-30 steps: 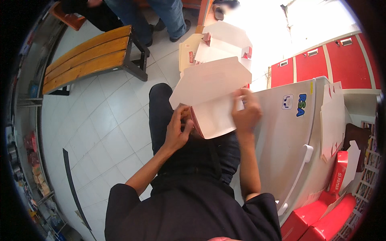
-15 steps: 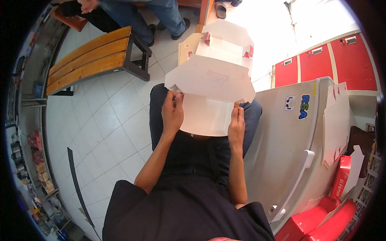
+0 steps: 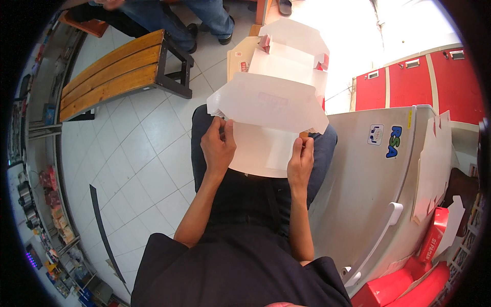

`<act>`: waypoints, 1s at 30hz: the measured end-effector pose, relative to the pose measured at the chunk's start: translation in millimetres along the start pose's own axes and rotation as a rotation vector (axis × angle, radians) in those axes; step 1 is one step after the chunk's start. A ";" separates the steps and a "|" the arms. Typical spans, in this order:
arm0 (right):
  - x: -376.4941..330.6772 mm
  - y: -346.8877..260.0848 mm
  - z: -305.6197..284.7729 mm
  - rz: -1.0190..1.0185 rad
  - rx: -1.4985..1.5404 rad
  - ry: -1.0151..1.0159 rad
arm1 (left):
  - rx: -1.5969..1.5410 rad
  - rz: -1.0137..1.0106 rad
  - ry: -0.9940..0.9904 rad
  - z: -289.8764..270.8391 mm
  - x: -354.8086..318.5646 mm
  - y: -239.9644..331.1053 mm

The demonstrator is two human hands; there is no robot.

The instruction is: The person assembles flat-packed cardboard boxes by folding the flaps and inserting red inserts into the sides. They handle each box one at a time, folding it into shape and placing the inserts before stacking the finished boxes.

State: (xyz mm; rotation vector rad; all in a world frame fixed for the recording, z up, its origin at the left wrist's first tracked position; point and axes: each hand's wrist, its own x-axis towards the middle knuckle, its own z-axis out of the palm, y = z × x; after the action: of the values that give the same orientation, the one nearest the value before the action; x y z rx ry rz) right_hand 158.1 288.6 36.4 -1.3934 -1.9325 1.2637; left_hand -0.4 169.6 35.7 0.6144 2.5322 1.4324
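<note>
A white cardboard box (image 3: 263, 149), its inside facing me, rests over my lap with its flap (image 3: 271, 102) raised on the far side. At the box's near left corner, my left hand (image 3: 219, 146) is closed, pinching the card wall between thumb and fingers. On the right edge my right hand (image 3: 301, 161) grips the wall in the same way. Beyond the flap stands another open white box (image 3: 281, 64) with small red corner tabs. The fingertips' far sides are partly hidden by the card.
A wooden bench (image 3: 117, 74) stands at the far left, with a person's legs (image 3: 209, 18) behind it. To my right is a white refrigerator (image 3: 365, 169), with red cabinets (image 3: 409, 82) beyond. Red cartons (image 3: 388, 286) lie at the lower right. Shelves (image 3: 48, 204) line the left.
The view has shifted slightly. Both hands keep their hold on the box, my left fingers bent a little differently at its corner. The person's legs at the back have moved slightly.
</note>
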 end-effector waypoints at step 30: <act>20.7 21.5 10.8 0.031 0.180 0.130 | -0.010 0.012 0.054 4.7 1.8 0.9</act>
State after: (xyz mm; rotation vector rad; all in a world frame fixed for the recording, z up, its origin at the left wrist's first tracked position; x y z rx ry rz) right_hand 152.4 304.4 9.5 -1.3829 -1.6739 1.2921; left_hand -0.2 174.4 34.0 0.5983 2.5651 1.4848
